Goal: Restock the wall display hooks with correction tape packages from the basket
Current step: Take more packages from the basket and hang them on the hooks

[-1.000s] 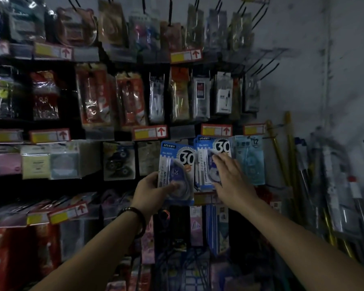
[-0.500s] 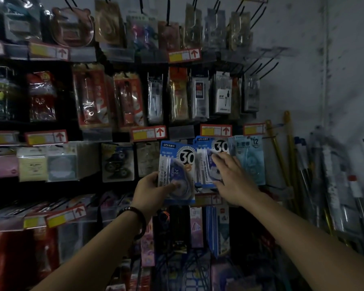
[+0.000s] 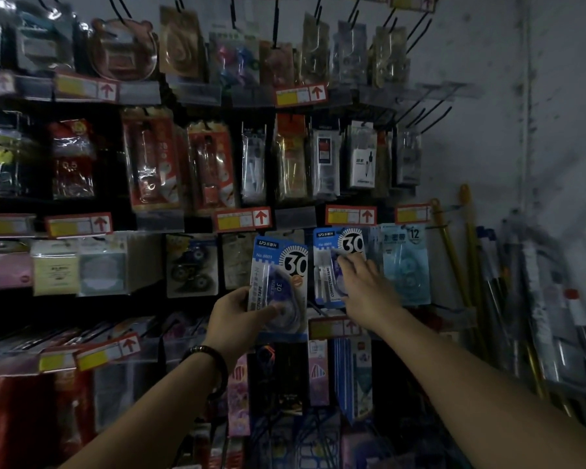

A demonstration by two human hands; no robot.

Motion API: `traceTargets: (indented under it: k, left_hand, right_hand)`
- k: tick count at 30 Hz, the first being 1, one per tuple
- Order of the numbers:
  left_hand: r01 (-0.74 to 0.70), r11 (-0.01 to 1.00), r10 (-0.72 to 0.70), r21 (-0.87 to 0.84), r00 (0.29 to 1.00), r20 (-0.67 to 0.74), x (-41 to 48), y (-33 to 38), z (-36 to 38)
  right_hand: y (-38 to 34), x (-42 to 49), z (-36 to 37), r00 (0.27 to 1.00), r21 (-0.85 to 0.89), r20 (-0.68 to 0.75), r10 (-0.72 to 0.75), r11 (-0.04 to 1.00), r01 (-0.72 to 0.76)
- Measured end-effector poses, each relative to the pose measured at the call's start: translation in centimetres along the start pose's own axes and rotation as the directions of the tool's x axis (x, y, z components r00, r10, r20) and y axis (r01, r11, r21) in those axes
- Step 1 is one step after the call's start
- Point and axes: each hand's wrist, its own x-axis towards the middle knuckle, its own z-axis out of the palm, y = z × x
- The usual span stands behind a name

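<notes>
Facing the wall display (image 3: 115, 301), both arms are stretched forward in dim light. A held correction tape package (image 3: 279, 282), a blue card marked 30 with a clear blister, is gripped by the left hand (image 3: 236, 314). The thumb is laid across the lower front of the blister and the other fingers are curled behind the card's left edge. This package is kept upright in front of the display, just left of a hung correction tape package (image 3: 329, 262) of the same blue design.

The hung package sits in the row under a red-and-yellow price label (image 3: 351, 215), but its hook cannot be made out. It is touched by the right hand (image 3: 367, 291), whose fingers (image 3: 347, 264) are extended and spread flat against the front of the blister, with nothing clasped. The lower right part of the card is covered by that hand.

Just right of it, a pale blue package marked 12 (image 3: 407, 265) is hung in the same row. A dark beaded bracelet (image 3: 215, 365) is worn on the left wrist. Bare black hooks (image 3: 432, 118) are seen jutting out at the upper right, and yellow poles (image 3: 469, 252) are leaned against the grey wall (image 3: 487, 137) beside the display.
</notes>
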Motion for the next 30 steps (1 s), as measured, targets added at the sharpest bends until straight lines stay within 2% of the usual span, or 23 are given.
traceTargets:
  k: [4,7,11,16,27,30]
  left_hand:
    - [0.017,1.0,-0.017,-0.001,1.0,0.003,0.1,-0.3,-0.5]
    - [0.016,1.0,-0.016,0.001,1.0,0.005,0.1,-0.3,-0.4]
    - [0.016,1.0,-0.016,-0.02,1.0,0.0,-0.2,-0.1,0.7]
    - [0.013,0.998,-0.011,-0.069,0.999,0.034,-0.8,-0.3,2.7]
    - [-0.002,0.998,0.011,-0.06,0.99,0.144,-1.2,0.0,5.0]
    - [0.006,0.999,0.001,-0.041,0.989,0.145,-1.4,-0.2,4.8]
  right_hand:
    - [0.1,0.0,1.1,0.999,0.047,-0.045,-0.008,0.999,0.01]
    - [-0.7,-1.1,0.2,0.999,0.145,-0.048,0.015,0.989,-0.008]
    - [-1.9,-3.7,-1.5,0.976,0.229,-0.18,-0.12,0.96,0.16]
    - [-2.8,-7.1,-1.8,0.949,0.222,-0.172,-0.266,0.928,0.3]
    - [-3.0,-7.3,-0.9,0.972,0.32,-0.172,-0.159,0.924,0.208]
    - [-3.1,-7.2,-0.6,0.97,0.295,-0.158,-0.182,0.929,0.223]
